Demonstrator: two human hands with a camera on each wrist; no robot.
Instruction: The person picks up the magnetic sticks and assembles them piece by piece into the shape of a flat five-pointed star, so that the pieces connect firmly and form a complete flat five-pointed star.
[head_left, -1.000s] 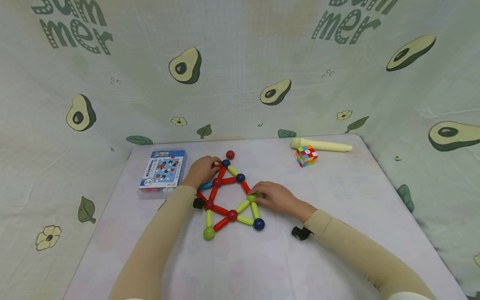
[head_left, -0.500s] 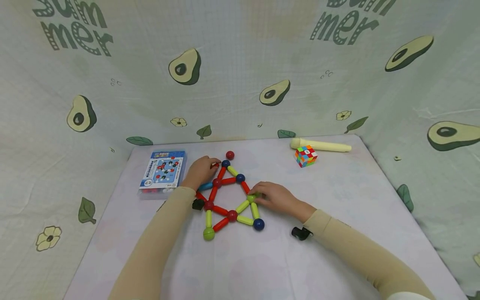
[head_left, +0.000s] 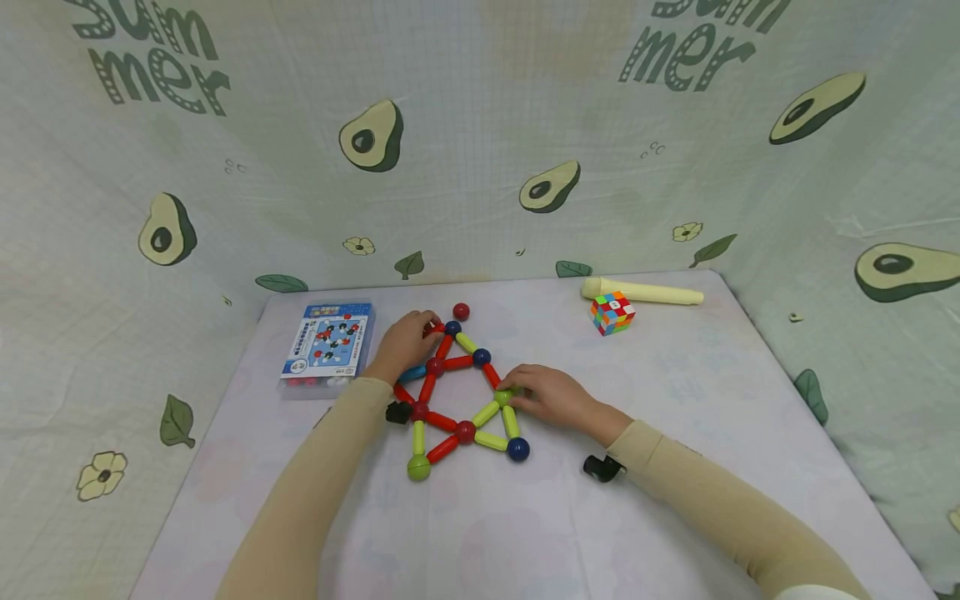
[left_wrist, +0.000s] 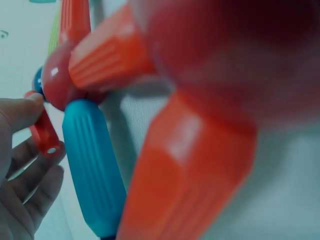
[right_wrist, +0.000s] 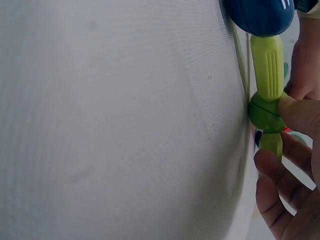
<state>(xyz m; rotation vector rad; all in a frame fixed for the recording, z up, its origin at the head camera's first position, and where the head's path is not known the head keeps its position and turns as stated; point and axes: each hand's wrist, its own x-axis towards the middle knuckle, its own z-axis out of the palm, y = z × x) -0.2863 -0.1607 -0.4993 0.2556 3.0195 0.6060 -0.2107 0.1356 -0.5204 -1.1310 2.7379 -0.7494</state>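
A flat framework of magnetic rods and balls lies mid-table in the head view. My left hand (head_left: pixel 405 343) is at its upper left, thumb and fingers pinching a short red magnetic rod (left_wrist: pixel 44 126) right at the dark blue ball (head_left: pixel 453 329) on the top corner. A blue rod (left_wrist: pixel 92 165) and larger red rods stand close in front of the left wrist camera. At the framework's right side, my right hand (head_left: pixel 553 395) pinches the green ball (right_wrist: pixel 265 112), with green rods joined to it. A second dark blue ball (right_wrist: pixel 262 15) ends one of these rods.
One loose red ball (head_left: pixel 461 312) sits just behind the top corner. A boxed set (head_left: pixel 326 346) lies at the left, near my left wrist. At the back right are a colourful puzzle cube (head_left: pixel 612 313) and a pale yellow microphone-shaped stick (head_left: pixel 648 291).
The left fingertips have shifted slightly, bringing the red rod from a little left of the top blue ball to its edge. The right hand stays on the green ball.
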